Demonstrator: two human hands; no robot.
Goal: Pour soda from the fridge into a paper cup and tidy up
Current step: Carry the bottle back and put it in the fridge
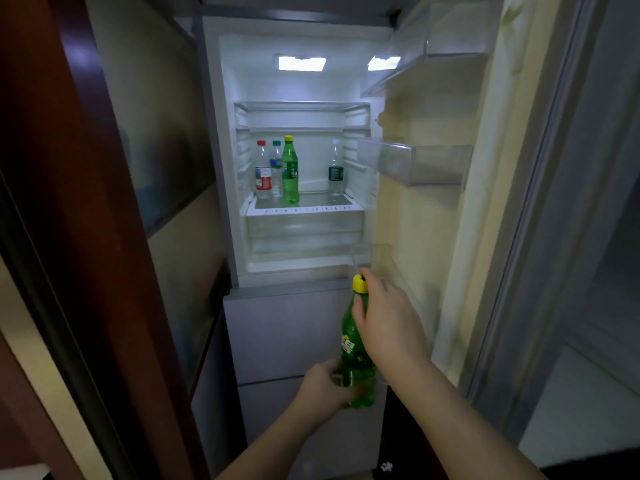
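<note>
Low in the centre of the frame, the soda bottle (356,344) is held upright in front of the open fridge (301,161), outside it and below the lit compartment. The right hand (384,317) wraps the neck and shoulder, its fingers closed round the bottle just under the yellow cap (360,284); the left hand (325,382) closes round the base from the left. No paper cup is in view. The door (450,202) stands wide at the right of the frame, and its bins (415,164) look empty. On the shelf (304,202) at mid frame stand a second green bottle (290,171) and three clear ones. The risks, as I judge them: a cold bottle may be slick, so a loosened grip could let it slide; shaking or tilting it on the way could make it fizz over when the cap is turned; and with both hands occupied, the door may be left open, so cold air is lost and the tidying step stays undone.
</note>
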